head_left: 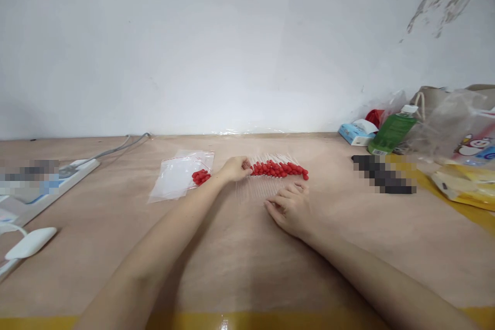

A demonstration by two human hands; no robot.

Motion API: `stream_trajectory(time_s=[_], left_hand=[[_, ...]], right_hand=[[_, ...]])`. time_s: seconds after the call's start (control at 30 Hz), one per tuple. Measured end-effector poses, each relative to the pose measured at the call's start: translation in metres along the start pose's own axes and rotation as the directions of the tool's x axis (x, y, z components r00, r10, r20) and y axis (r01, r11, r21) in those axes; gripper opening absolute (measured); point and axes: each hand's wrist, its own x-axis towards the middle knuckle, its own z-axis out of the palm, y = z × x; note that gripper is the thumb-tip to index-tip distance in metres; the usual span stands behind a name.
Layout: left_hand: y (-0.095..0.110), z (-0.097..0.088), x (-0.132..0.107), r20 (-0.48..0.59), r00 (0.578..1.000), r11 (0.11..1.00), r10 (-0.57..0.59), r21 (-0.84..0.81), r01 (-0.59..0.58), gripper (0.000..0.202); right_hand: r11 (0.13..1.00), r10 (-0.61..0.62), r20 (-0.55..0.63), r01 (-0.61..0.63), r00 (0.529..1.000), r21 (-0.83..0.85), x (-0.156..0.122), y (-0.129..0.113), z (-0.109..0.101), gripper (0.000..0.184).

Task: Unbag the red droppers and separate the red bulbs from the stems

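Note:
A row of thin clear sticks with red tips (279,169) lies on the wooden table (240,263), red ends away from me. My left hand (234,168) reaches to the left end of the row, fingers pinched together at a red tip. My right hand (290,207) rests on the table over the near ends of the sticks, fingers curled loosely and pressed down. A small pile of red-tipped pieces (200,176) lies on clear plastic bags (178,180) just left of my left hand.
A green bottle (392,132), a blue-and-white tissue pack (358,132) and plastic bags (460,129) crowd the back right corner. A white power strip with cable (79,167) and a white mouse-like device (31,243) lie at the left. A wall rises behind.

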Motion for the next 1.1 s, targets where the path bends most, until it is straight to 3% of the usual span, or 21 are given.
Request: stream_trajectory(time_s=[0.27, 0.47, 0.6, 0.7, 0.8, 0.97, 1.1], left_hand=[[-0.001, 0.006, 0.006, 0.065, 0.990, 0.991, -0.122, -0.054, 0.126, 0.023], [0.007, 0.009, 0.004, -0.108, 0.952, 0.958, -0.286, -0.002, 0.287, 0.031], [0.006, -0.004, -0.006, -0.236, 0.927, 0.954, -0.291, 0.004, 0.301, 0.033], [0.003, -0.017, -0.029, -0.323, 0.926, 0.978, -0.196, 0.003, 0.209, 0.034], [-0.005, -0.019, -0.063, -0.404, 0.914, 0.999, 0.031, 0.007, -0.031, 0.032], [-0.020, 0.004, -0.113, -0.380, 0.860, 0.939, 0.341, 0.099, -0.328, 0.023], [-0.026, 0.022, -0.120, -0.373, 0.800, 0.880, 0.471, 0.133, -0.456, 0.023]], right_hand=[[1.000, 0.022, -0.029, -0.022, 0.999, 0.012, -0.001, 0.000, 0.000, 0.020], [1.000, 0.027, -0.031, -0.027, 0.999, -0.010, -0.003, 0.002, 0.000, 0.019], [1.000, 0.016, -0.029, -0.016, 0.999, 0.000, -0.004, 0.003, 0.000, 0.019], [0.999, 0.035, -0.064, -0.033, 0.997, 0.030, -0.004, 0.004, 0.001, 0.016], [0.998, 0.028, -0.116, -0.021, 0.993, 0.062, -0.003, 0.006, 0.003, 0.016], [0.993, -0.100, -0.038, 0.103, 0.994, 0.064, -0.002, 0.006, 0.001, 0.050], [0.978, -0.208, 0.063, 0.207, 0.976, 0.020, 0.002, 0.003, 0.000, 0.048]])
